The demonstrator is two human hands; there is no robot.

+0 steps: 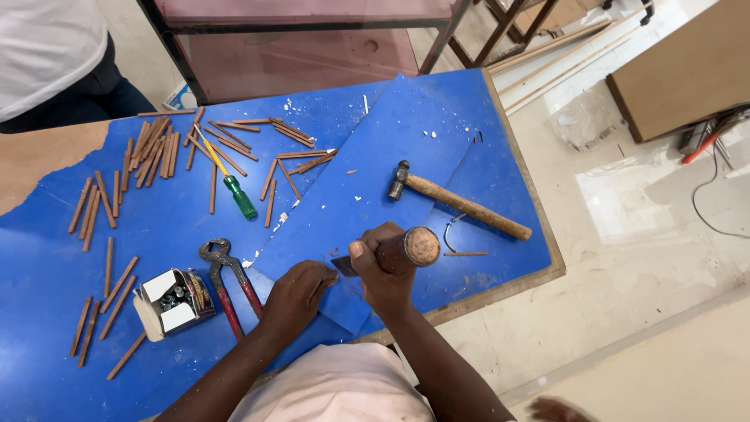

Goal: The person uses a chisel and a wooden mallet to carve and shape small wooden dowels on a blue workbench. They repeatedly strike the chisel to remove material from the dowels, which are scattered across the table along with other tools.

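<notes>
Apparently mid-cut at the blue bench: right hand clamped tight round the wooden handle of a chisel-like tool, thumb laid up along the grip, dark blade angled down to the loose blue sheet near its front corner. Left hand just beside the blade, fingers curled and bunched, tips down on the sheet; impossible to tell whether pinching something small or merely pressing. Tool held low and almost level, butt end turned toward the camera.

Judged as the paring or scoring step, edge already set against the surface. Next move likely calling for a steady, shallow push away from the body, sheet pinned flat, left fingertips kept behind the edge rather than ahead of it.

Lying idle beyond the hands, well apart from them: a wooden-handled hammer. Near the left wrist, red-handled pincers and an open small box of nails. Farther back, a green-handled screwdriver amid scattered thin wooden strips. At the top left corner, another person in a white top.
</notes>
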